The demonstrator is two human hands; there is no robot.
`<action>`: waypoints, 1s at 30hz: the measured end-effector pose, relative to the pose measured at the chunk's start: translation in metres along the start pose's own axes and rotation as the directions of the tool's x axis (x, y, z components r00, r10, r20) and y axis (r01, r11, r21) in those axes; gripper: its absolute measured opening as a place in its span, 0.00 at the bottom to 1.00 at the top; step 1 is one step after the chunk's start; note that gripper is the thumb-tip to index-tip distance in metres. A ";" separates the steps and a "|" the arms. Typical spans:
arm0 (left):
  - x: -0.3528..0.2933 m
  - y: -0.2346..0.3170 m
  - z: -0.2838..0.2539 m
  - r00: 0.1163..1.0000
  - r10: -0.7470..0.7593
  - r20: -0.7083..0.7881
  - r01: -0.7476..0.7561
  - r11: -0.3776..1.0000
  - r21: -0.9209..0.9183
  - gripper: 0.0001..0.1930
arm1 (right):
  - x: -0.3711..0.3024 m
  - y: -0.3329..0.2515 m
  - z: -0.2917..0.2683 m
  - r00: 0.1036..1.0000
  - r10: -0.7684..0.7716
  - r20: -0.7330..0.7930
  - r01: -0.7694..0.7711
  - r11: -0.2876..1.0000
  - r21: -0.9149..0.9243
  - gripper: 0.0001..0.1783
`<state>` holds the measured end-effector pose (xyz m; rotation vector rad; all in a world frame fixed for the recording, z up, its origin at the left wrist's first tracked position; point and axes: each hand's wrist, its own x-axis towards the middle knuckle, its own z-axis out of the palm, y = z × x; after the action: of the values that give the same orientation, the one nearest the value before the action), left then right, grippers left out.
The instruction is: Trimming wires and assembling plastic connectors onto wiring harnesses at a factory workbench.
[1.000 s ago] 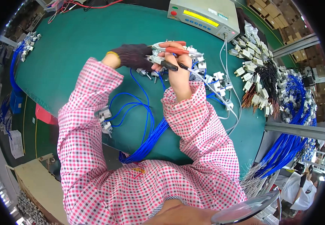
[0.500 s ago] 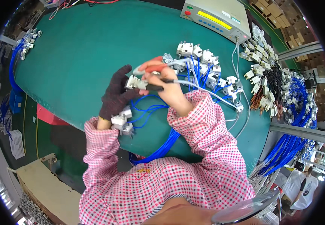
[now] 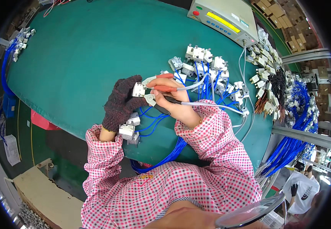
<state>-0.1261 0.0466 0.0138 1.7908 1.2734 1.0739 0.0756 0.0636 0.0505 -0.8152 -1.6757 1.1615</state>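
Observation:
My left hand [image 3: 121, 100], in a dark knitted glove, is closed around a small white block with metal contacts [image 3: 138, 90]. My bare right hand [image 3: 173, 98] grips two test clips side by side: a red-handled clip [image 3: 166, 88] and a black-handled clip [image 3: 172, 100]. Grey cables trail from both. The clips' pale jaws meet the block's right side, one higher and one lower; whether they bite on its contacts I cannot tell. Below my left wrist, several similar white blocks [image 3: 128, 130] with blue wires lie near the table edge.
On the green table [image 3: 81, 49], a pile of white blocks [image 3: 200, 68] with blue wires lies beyond my right hand. A grey tester [image 3: 223, 23] with a yellow display stands at the back right. More wired parts [image 3: 265, 76] line the right edge; another bunch [image 3: 22, 42] lies far left.
The red-handled clip has come down against the block's right side, beside the black-handled one. The white block now stands more upright in my left hand. My head view has shifted slightly.

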 end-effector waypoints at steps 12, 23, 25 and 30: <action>0.000 -0.007 0.006 0.999 0.009 -0.036 -0.010 0.999 -0.041 0.31 | 0.001 0.006 0.004 0.995 0.095 -0.012 -0.090 0.969 0.230 0.11; 0.050 0.077 -0.050 0.499 -0.756 0.424 0.453 0.644 0.616 0.24 | 0.014 -0.021 -0.092 0.915 0.123 -0.383 0.098 0.856 0.508 0.15; 0.069 0.057 -0.032 0.728 -0.634 0.259 0.024 0.402 0.916 0.34 | 0.016 -0.029 -0.107 0.930 0.104 -0.353 0.128 0.807 0.576 0.16; 0.095 0.060 0.038 0.865 -0.289 0.410 -0.011 0.806 0.591 0.32 | 0.019 -0.025 -0.104 0.954 0.192 -0.231 0.029 0.707 0.707 0.22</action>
<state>-0.0507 0.1176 0.0725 2.1688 1.4667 0.0917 0.1649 0.1066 0.0944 -0.5224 -0.8276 1.5193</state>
